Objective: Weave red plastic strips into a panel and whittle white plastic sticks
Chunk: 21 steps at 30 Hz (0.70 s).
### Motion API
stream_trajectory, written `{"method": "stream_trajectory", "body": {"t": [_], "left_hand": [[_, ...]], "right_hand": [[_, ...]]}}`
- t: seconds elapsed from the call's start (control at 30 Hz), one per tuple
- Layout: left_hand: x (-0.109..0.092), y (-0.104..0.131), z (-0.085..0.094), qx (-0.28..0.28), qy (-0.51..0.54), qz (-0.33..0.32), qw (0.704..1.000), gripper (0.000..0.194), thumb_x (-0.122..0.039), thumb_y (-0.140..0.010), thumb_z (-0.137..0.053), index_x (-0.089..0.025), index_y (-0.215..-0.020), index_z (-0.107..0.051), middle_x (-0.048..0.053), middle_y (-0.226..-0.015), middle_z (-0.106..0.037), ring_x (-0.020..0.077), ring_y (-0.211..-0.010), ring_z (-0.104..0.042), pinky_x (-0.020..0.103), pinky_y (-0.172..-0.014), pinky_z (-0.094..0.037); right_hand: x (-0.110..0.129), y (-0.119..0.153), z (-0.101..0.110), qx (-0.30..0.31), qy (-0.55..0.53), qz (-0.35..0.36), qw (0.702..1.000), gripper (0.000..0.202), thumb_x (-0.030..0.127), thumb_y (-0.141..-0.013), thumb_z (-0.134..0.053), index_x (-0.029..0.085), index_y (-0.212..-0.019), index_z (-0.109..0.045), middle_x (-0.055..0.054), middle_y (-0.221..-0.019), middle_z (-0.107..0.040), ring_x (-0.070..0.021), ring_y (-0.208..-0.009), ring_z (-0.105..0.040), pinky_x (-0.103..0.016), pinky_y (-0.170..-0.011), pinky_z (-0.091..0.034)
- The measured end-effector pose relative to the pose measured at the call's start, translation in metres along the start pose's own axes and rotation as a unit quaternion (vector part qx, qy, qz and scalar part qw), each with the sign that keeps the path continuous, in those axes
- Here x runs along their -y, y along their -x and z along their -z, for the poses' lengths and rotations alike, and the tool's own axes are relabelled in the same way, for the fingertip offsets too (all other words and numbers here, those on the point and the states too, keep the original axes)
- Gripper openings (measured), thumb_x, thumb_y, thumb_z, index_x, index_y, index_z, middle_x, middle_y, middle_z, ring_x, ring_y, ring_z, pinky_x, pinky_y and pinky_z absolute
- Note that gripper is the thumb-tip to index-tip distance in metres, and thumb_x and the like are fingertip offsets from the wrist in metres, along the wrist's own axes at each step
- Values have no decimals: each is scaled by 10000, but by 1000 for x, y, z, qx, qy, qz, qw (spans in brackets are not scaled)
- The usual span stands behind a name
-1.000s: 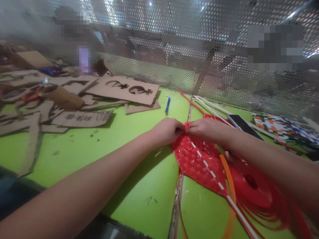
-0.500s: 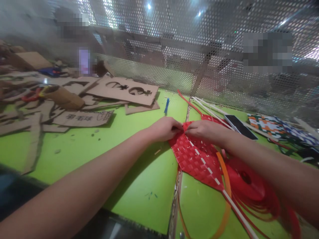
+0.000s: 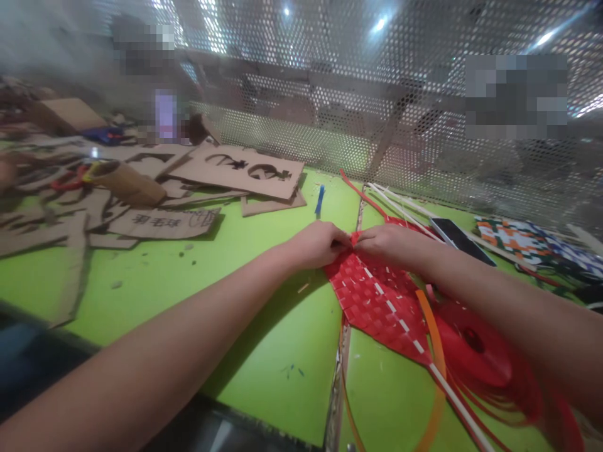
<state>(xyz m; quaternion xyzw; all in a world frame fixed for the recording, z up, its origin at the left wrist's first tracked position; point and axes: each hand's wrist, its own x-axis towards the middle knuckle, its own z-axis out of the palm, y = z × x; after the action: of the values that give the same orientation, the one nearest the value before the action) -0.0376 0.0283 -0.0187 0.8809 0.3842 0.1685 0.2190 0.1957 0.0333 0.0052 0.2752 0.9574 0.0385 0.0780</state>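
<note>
A red woven mat of flat strips, with a row of white dashes along its middle, lies across the seam of the green table. My left hand pinches the mat's far left corner between bent fingers. Close beside it, my right hand is also closed on the far edge of the weave, fingertips nearly touching those of the left. Just what strip the fingertips hold is hidden. A long white strip runs from the mat's near corner. An orange strip curls beside it.
A coil of red strip lies under my right forearm. Right of it are a phone and orange-white woven pieces. Cardboard cutouts cover the left. A perforated metal screen stands behind, with people beyond. A blue strip lies ahead.
The view has shifted slightly, so everything appears a little further right. Both hands keep their hold at the mat's far edge, with hardly any visible movement.
</note>
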Motion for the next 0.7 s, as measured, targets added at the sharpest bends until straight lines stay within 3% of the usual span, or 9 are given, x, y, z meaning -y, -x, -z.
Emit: {"method": "stream_trajectory", "body": {"t": [0.27,0.7], "left_hand": [[3,0,-1,-29,7,8,1000,357,-196,-973,-582,-192,-1236,-823,69,-1218,-831,247,-1069,-774,320,-967,-554],[2,1,-1,-19,-11,27,999,358,-246,-1007,-553,-207,-1254,-810,69,-1252,-821,258,-1115,-768,338,-1008,-557]], "right_hand": [[-12,1,-3,-61,-63,-1,996,187,177,-968,-666,231,-1031,-834,-57,-977,-816,-193,-863,-752,-280,-769,-524],[-2,7,-22,-104,-109,-49,987,199,182,-1006,-627,210,-1102,-799,-107,-1077,-780,-217,-972,-730,-331,-860,-555]]}}
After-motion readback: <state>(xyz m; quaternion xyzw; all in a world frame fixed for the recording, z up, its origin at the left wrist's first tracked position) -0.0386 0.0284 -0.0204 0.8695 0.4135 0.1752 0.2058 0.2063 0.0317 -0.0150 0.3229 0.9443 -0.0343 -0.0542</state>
